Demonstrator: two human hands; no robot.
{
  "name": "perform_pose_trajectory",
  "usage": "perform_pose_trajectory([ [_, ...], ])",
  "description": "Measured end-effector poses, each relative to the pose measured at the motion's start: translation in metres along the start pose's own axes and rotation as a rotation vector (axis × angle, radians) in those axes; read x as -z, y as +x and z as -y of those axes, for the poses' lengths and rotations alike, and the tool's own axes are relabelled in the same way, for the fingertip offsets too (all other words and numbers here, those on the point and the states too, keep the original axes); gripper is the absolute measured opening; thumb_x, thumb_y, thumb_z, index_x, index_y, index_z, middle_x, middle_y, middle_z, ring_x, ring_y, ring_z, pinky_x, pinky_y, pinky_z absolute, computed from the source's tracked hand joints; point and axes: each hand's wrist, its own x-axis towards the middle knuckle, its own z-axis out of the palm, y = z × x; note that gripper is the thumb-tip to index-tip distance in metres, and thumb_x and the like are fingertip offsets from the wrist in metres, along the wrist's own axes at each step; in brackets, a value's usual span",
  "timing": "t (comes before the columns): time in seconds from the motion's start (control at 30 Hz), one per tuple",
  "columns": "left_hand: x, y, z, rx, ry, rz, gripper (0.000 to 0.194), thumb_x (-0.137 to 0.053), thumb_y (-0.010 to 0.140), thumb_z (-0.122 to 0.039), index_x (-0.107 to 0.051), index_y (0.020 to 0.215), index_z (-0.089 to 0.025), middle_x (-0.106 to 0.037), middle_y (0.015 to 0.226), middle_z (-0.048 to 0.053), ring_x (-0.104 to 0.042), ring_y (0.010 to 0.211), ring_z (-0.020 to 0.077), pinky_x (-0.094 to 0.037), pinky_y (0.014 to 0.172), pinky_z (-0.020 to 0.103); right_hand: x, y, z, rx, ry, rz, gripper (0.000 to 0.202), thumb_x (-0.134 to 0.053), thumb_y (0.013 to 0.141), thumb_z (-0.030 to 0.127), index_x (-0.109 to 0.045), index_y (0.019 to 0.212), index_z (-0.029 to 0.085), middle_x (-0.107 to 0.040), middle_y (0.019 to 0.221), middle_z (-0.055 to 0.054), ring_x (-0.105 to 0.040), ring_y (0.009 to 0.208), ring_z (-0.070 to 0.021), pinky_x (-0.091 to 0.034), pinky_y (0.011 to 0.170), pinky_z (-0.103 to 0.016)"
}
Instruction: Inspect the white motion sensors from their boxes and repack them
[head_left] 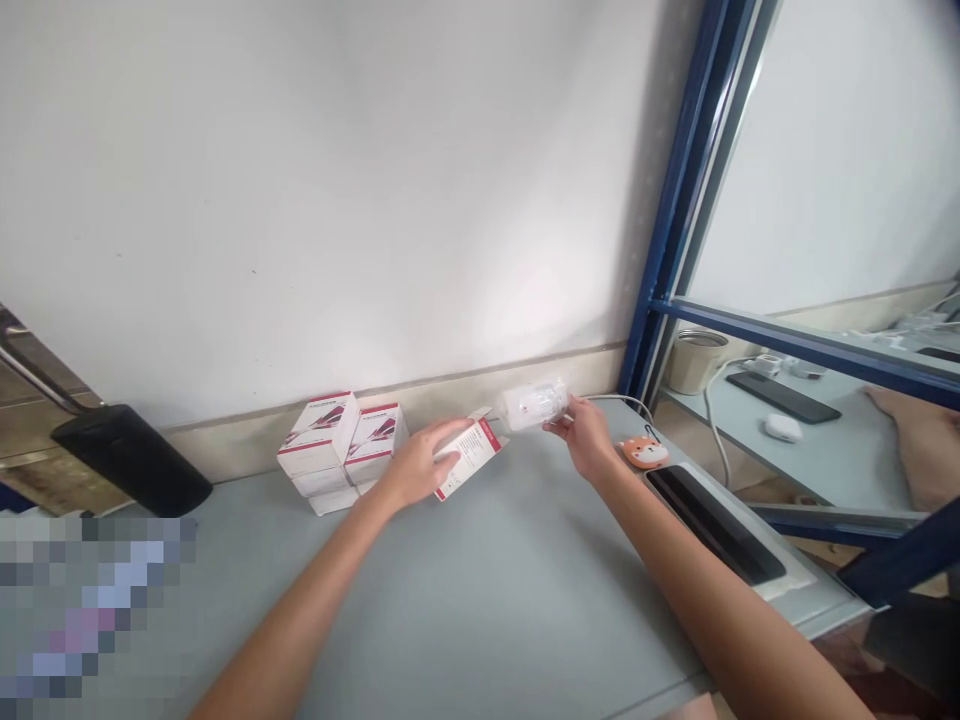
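Left, from my remote post: stacked white-and-red cardboard cartons [319, 435] on the grey worktop [450, 600]. Beside them my left hand [415, 466] grips a matching open-flapped carton [466, 458], fingers part-curled; I'd hold lightly, sparing the card. Right: my right hand [589, 436], nearly closed, pinches a white item in clear plastic [529, 405] near the flaps; best kept in line, wrap unsnagged.

bright; pale glow on wall [337, 200]; soft shadows; edges stretched; lower-left corner pixelated
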Motion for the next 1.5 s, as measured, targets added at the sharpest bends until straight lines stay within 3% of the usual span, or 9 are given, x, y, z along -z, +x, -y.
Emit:
perform_pose_trajectory([
  [0.17, 0.002, 0.011, 0.010, 0.105, -0.435, 0.085, 0.060, -0.059, 0.083, -0.030, -0.061, 0.143, -0.022, -0.066, 0.148, 0.010, -0.065, 0.130, 0.0348, -0.056, 0.101, 0.045, -0.004, -0.007, 0.001, -0.019, 0.043, 0.082, 0.014, -0.072, 0.072, 0.028, -0.068, 0.082, 0.019, -0.074, 0.084, -0.004, -0.067, 0.070, -0.0167, -0.058, 0.054, -0.025],
  [0.4, -0.013, 0.023, 0.013, 0.084, -0.157, 0.166, 0.050, -0.052, 0.088, -0.025, -0.070, 0.135, -0.025, -0.069, 0.143, 0.007, -0.062, 0.132, 0.0339, -0.045, 0.115, 0.051, 0.010, 0.008, 0.017, 0.054, 0.049, -0.004, 0.020, -0.074, 0.073, 0.034, -0.059, 0.079, 0.021, -0.067, 0.075, 0.001, -0.062, 0.065, -0.0139, -0.054, 0.052, -0.023],
  [0.53, -0.031, 0.022, -0.010, -0.065, -0.103, -0.124, 0.038, -0.052, 0.092, -0.022, -0.072, 0.124, -0.027, -0.058, 0.154, 0.005, -0.042, 0.150, 0.0308, -0.021, 0.131, 0.052, 0.006, 0.003, 0.013, 0.047, -0.003, 0.003, 0.028, -0.076, 0.076, 0.040, -0.054, 0.079, 0.023, -0.066, 0.075, 0.001, -0.062, 0.062, -0.0146, -0.052, 0.051, -0.025],
  [0.63, -0.050, -0.001, -0.036, 0.012, -0.428, -0.461, 0.030, -0.053, 0.099, -0.030, -0.065, 0.126, -0.028, -0.062, 0.146, 0.007, -0.055, 0.138, 0.0274, -0.041, 0.119, 0.047, -0.006, -0.016, 0.006, -0.002, -0.051, 0.081, 0.029, -0.075, 0.079, 0.043, -0.054, 0.078, 0.022, -0.064, 0.075, 0.000, -0.062, 0.061, -0.0153, -0.052, 0.049, -0.026],
  [0.8, -0.060, -0.066, -0.050, 0.352, -1.390, -0.042, 0.042, -0.060, 0.100, -0.037, -0.055, 0.138, -0.020, -0.069, 0.130, 0.015, -0.071, 0.109, 0.0263, -0.055, 0.095, 0.040, -0.026, -0.057, 0.003, -0.027, -0.193, 0.334, 0.031, -0.076, 0.086, 0.048, -0.058, 0.085, 0.022, -0.063, 0.075, 0.001, -0.062, 0.060, -0.0157, -0.054, 0.051, -0.029],
  [1.0, -0.053, -0.090, -0.016, 0.534, -1.675, -0.031, 0.037, -0.064, 0.098, -0.035, -0.065, 0.127, -0.012, -0.074, 0.113, 0.015, -0.074, 0.084, 0.0239, -0.056, 0.078, 0.035, -0.035, -0.092, 0.011, 0.176, -0.300, 0.573, 0.033, -0.071, 0.096, 0.052, -0.056, 0.089, 0.023, -0.068, 0.080, 0.001, -0.063, 0.061, -0.0142, -0.053, 0.055, -0.028],
  [1.27, -0.063, -0.087, -0.012, 0.588, -1.747, -0.020, 0.039, -0.069, 0.095, -0.032, -0.063, 0.129, -0.013, -0.075, 0.112, 0.014, -0.077, 0.087, 0.0278, -0.058, 0.084, 0.042, -0.031, -0.054, 0.035, 0.415, -0.041, 0.165, 0.022, -0.080, 0.086, 0.033, -0.060, 0.087, 0.026, -0.060, 0.079, 0.001, -0.062, 0.071, -0.0147, -0.056, 0.063, -0.027],
  [1.4, -0.059, -0.090, -0.012, 0.509, -1.812, -0.014, 0.051, -0.063, 0.092, -0.027, -0.056, 0.140, -0.010, -0.072, 0.126, 0.022, -0.075, 0.106, 0.0368, -0.051, 0.105, 0.057, -0.045, -0.015, 0.001, 0.011, -0.314, 0.138, 0.020, -0.070, 0.089, 0.037, -0.057, 0.081, 0.024, -0.065, 0.084, -0.004, -0.071, 0.083, -0.0203, -0.064, 0.079, -0.035],
  [1.5, -0.054, -0.089, -0.013, 0.521, -1.823, -0.021, 0.051, -0.060, 0.095, -0.036, -0.059, 0.136, -0.006, -0.074, 0.113, 0.022, -0.073, 0.087, 0.0287, -0.054, 0.096, 0.050, -0.052, -0.005, -0.022, -0.065, -0.457, 0.135, 0.019, -0.071, 0.089, 0.040, -0.062, 0.088, 0.022, -0.068, 0.094, -0.010, -0.074, 0.088, -0.0275, -0.065, 0.084, -0.046],
])
